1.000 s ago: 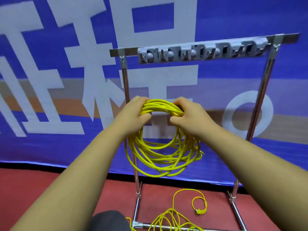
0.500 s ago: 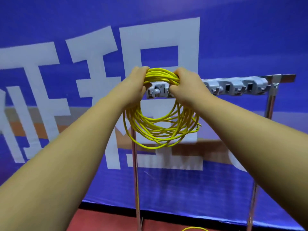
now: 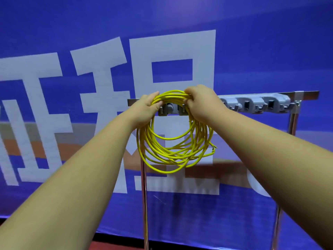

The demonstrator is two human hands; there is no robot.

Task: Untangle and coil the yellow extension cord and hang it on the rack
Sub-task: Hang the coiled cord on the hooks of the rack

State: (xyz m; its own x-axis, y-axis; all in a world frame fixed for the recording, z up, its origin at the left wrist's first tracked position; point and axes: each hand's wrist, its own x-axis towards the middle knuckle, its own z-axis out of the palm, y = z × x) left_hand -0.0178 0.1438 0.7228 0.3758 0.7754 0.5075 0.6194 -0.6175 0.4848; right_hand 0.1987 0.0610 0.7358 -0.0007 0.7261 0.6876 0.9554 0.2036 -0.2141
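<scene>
**A:** Finger state?

**B:** The left hand [image 3: 144,110] has its fingers curled over the top of the yellow extension cord [image 3: 173,156], thumb underneath. The right hand [image 3: 200,103] grips the same bundle just beside it.

**A:** Cord position?

**B:** It is coiled in many loops and held against the left end of the grey hook strip [image 3: 252,104] on the rack [image 3: 306,95]. The loops hang below both hands. I cannot tell whether any loop sits on a hook.

**A:** Surroundings?

**B:** A blue banner [image 3: 252,51] hangs behind.

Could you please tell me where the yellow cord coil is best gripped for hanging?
Probably its bunched top, from above, left hand and right hand apart: the yellow cord hangs in gathered loops below, and the gap between clears the hook.
</scene>
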